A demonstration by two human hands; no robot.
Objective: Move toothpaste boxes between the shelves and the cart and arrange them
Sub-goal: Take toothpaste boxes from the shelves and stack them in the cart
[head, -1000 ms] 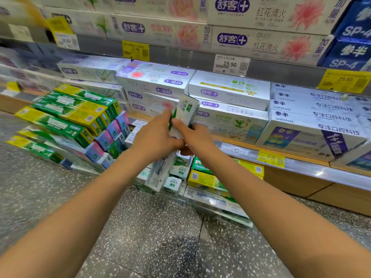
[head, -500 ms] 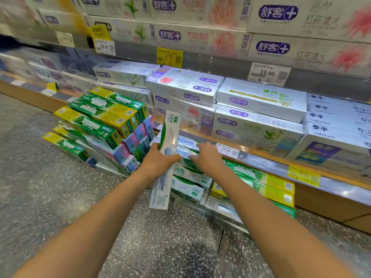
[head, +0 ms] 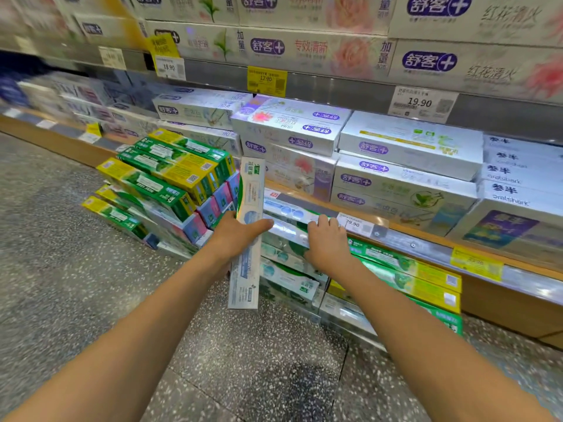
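Gripping a pale toothpaste box [head: 247,239] upright, left hand [head: 234,236] stays steady; right hand [head: 327,242], fingers curled over the top white-green box [head: 292,222] on the floor stack, should lift it straight w/o toppling neighbours below the shelf edge [head: 426,248].

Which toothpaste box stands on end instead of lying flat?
The white box gripped by the left hand; every other box lies flat in stacks.
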